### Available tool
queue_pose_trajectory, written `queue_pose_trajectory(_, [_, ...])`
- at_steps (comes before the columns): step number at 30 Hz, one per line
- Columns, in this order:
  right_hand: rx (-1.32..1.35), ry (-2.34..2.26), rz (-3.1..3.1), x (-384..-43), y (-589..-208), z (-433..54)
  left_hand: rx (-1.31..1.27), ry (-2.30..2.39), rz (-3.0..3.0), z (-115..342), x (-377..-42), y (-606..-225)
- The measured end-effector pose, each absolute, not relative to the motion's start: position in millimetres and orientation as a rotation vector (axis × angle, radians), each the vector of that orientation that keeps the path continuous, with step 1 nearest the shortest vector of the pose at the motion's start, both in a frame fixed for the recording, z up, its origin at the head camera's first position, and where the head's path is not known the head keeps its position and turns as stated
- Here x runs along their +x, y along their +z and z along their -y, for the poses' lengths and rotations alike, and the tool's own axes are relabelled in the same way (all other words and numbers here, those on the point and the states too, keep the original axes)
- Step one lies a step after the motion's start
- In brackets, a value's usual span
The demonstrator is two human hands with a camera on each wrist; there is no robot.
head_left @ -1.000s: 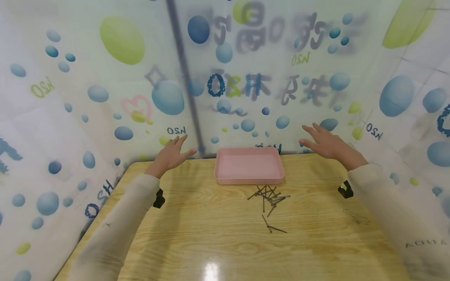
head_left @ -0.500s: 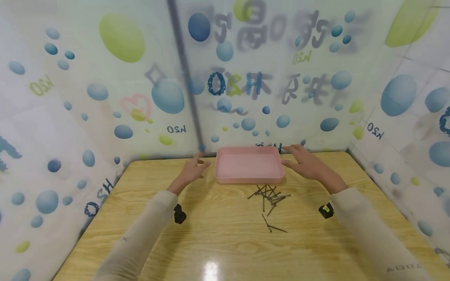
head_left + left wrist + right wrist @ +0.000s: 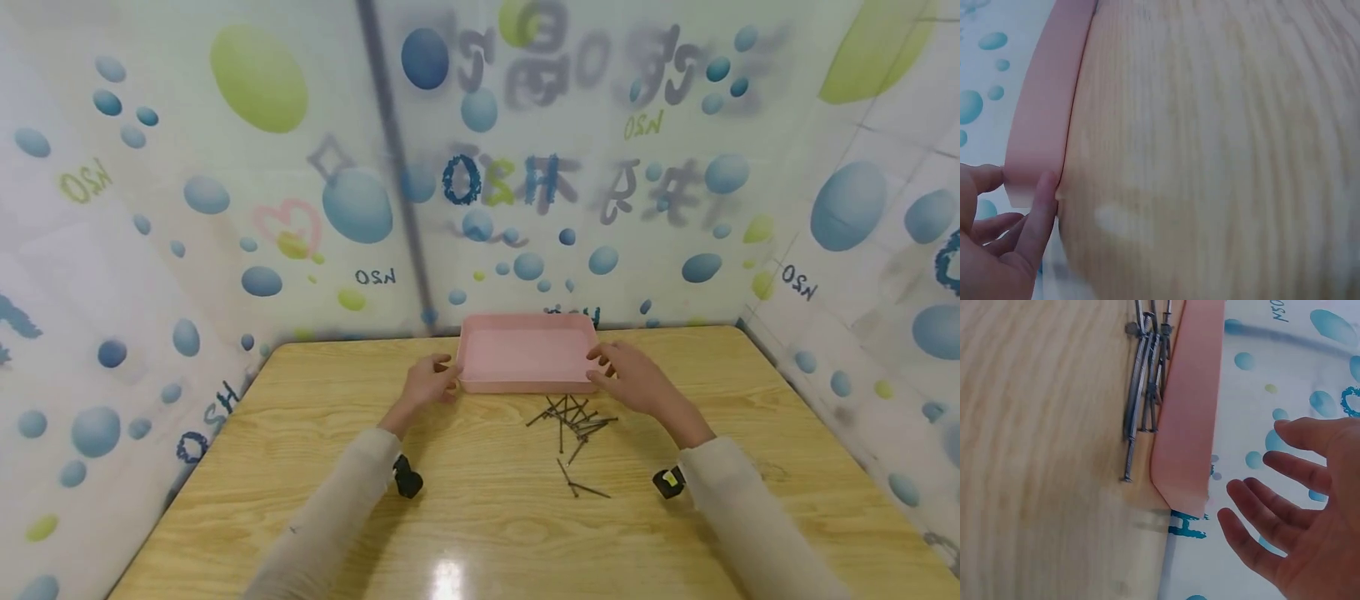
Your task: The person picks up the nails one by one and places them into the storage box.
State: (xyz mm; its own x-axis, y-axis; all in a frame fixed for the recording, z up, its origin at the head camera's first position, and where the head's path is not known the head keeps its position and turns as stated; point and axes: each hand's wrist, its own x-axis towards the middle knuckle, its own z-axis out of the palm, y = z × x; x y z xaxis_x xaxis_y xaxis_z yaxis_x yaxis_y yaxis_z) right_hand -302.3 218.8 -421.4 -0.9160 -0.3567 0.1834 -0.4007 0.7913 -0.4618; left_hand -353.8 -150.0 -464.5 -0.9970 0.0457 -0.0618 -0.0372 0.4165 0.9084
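Note:
A shallow pink tray point(image 3: 525, 387) stands at the far side of the wooden table with nothing inside it. At its left end is my left hand point(image 3: 427, 385); in the left wrist view a fingertip of that hand point(image 3: 997, 256) touches the tray's wall point(image 3: 1047, 119) near the corner, fingers mostly extended. My right hand point(image 3: 637, 380) is at the other end, overlapping the tray's right edge in the head view. In the right wrist view its fingers point(image 3: 1282, 512) are spread and hold nothing, short of the tray wall. A loose pile of long metal nails point(image 3: 577, 419) lies just in front of the tray.
A few more nails point(image 3: 587, 489) lie nearer, apart from the pile. The wooden table point(image 3: 495, 533) stretches toward me. Pale sheeting point(image 3: 480, 250) printed with blue and green dots rises close behind the tray and along both sides.
Both hands have come down and inward from raised, wide-apart positions to the tray's two ends. The tray and the nails have stayed where they were.

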Motion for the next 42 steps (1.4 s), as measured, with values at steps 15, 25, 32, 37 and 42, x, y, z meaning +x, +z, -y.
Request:
queue_pose_trajectory(15, [0.570,0.757,3.043,-300,-443,-210,-0.079,1.868,-2.420,141,-350,-467])
queue_pose_trajectory(25, [0.502,0.761,3.140,-303,-446,-204,-0.113,1.896,-2.441,137,-340,-463])
queue_pose_trajectory(32, [0.506,0.754,3.140,-303,-446,-200,-0.152,1.951,-2.421,135,-336,-466])
queue_pose_trajectory(37, [0.458,0.742,3.169,-304,-446,-196,-0.187,1.959,-2.445,132,-334,-467])
queue_pose_trajectory(42, [0.432,0.717,3.201,-304,-444,-194,-0.190,1.962,-2.426,134,-333,-466])
